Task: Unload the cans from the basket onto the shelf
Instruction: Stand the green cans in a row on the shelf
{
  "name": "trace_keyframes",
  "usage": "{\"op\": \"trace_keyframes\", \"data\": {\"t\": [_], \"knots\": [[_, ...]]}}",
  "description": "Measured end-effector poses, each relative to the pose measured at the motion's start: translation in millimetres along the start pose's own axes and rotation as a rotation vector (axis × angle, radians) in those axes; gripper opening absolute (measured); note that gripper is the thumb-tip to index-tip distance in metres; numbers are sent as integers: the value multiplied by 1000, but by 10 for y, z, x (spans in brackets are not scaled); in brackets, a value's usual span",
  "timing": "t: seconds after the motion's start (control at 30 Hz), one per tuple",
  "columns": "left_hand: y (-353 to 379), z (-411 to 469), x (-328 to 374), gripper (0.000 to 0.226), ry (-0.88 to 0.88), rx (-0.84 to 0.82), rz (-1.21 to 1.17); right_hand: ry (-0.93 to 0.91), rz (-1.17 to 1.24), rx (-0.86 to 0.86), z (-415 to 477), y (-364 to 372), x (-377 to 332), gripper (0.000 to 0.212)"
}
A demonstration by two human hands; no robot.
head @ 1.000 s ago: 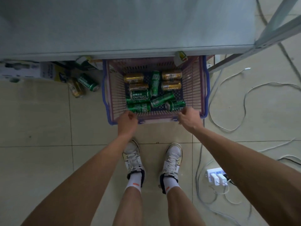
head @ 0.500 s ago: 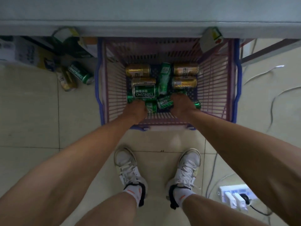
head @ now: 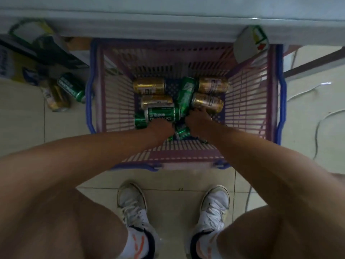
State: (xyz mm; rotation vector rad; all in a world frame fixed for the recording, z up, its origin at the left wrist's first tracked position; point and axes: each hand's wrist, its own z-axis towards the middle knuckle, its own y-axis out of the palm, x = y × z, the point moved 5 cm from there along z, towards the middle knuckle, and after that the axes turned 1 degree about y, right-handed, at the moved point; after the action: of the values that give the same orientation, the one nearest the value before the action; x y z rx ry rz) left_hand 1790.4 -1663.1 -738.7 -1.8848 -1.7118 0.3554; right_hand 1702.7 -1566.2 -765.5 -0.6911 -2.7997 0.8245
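Observation:
A pink slatted basket (head: 249, 101) with a blue rim stands on the floor, its far end under the edge of the grey shelf (head: 168, 15). Inside lie several cans on their sides: gold cans (head: 149, 86) at the back, green cans (head: 161, 114) in the middle and front. Both hands are down among them. My left hand (head: 162, 128) rests knuckles-up on green cans just below the labelled one. My right hand (head: 197, 121) touches the near end of a gold can (head: 208, 103), with a green can (head: 183, 131) lying between the hands. The fingers of both hands are hidden.
A green can (head: 71, 87) and a gold can (head: 56, 99) lie on the tiles left of the basket beside cardboard boxes (head: 16, 64). A white and green carton (head: 250, 43) leans at the basket's far right corner. White cables (head: 317, 124) trail at right. My shoes (head: 132, 204) stand just behind the basket.
Both hands left the basket's near rim and reached down among the cans. The view has moved lower and closer to the basket.

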Motion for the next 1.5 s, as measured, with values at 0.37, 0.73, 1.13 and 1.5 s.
{"op": "trace_keyframes", "data": {"t": [0.37, 0.73, 1.13, 1.5], "knots": [[324, 134, -110, 79, 181, 99, 141, -209, 92, 7, 436, 181, 234, 62], [251, -64, -118, 55, -25, 100, 282, -285, 42, 18, 220, -107, 243, 63], [383, -150, -144, 31, 89, 255, 399, -185, 92, -54, -70, -204, 352, 78], [178, 194, 196, 58, 219, 433, 366, -42, 228, -93, -321, -527, 795, 106]]}}
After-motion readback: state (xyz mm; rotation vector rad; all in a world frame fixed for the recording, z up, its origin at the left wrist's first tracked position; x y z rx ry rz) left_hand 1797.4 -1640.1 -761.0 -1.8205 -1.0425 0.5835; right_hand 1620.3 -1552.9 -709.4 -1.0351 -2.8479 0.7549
